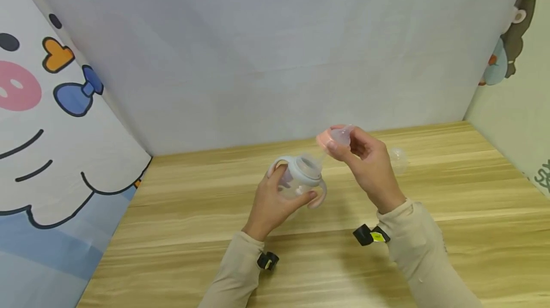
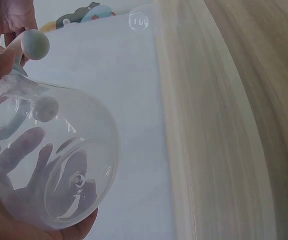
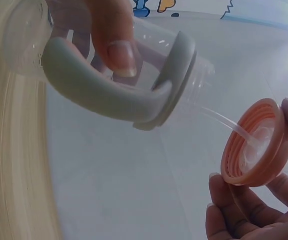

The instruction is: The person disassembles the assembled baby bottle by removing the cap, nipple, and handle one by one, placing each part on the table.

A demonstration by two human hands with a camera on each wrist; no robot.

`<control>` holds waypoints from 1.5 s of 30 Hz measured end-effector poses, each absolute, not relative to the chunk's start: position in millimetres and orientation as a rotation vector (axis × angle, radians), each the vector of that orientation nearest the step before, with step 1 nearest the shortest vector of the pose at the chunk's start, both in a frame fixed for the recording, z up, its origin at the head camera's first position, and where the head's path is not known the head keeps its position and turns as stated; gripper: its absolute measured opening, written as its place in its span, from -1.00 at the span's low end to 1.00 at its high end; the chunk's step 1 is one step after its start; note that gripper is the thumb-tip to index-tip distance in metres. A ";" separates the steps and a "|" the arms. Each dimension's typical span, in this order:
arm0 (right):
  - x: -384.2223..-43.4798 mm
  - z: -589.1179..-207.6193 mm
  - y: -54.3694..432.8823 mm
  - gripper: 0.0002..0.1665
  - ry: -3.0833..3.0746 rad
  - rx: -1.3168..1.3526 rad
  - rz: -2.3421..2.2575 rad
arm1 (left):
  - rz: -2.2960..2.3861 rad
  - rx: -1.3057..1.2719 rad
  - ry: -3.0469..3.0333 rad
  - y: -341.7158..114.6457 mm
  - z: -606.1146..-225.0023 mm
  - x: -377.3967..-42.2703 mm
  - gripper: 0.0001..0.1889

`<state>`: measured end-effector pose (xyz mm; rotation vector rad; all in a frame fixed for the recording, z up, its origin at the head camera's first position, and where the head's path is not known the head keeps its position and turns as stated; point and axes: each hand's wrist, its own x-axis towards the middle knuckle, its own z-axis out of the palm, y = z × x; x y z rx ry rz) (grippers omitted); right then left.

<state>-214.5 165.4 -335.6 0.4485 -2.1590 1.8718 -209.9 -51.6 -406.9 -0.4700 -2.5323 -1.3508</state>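
Observation:
My left hand [image 1: 272,200] grips a clear baby bottle [image 2: 83,150] around its body, tilted with its open neck toward the right. A pale grey-green collar with two curved handles [image 3: 98,95] rings the bottle below the threaded neck. In my right hand [image 1: 371,164] is a pink screw ring [image 3: 259,145] with a clear nipple [image 1: 342,136], pinched between thumb and fingers. From the ring's underside a thin clear straw [image 3: 224,120] runs to the bottle's mouth. Ring and bottle neck stand a short gap apart above the table.
A clear dome-shaped cap [image 1: 398,160] stands on the wooden table [image 1: 180,212] just beyond my right wrist. A plain pale backdrop [image 1: 266,59] rises behind the table, with cartoon-printed panels [image 1: 64,164] at the sides.

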 end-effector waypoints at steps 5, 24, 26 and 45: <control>-215.4 -333.8 172.3 -0.59 -2.108 0.431 1.919 | -1.346 -0.466 -2.529 -52.9 -407.9 -209.8 -0.40; -217.2 -324.0 191.2 -0.64 -1.885 0.392 2.033 | -1.319 -0.426 -2.557 -58.9 -405.6 -211.7 -0.38; -217.5 -322.9 192.7 -0.65 -1.863 0.382 2.032 | -1.310 -0.419 -2.561 -59.2 -405.3 -211.9 -0.38; -219.0 -319.8 197.9 -0.75 -1.752 0.349 2.044 | -1.239 -0.374 -2.577 -62.1 -410.2 -215.2 -0.33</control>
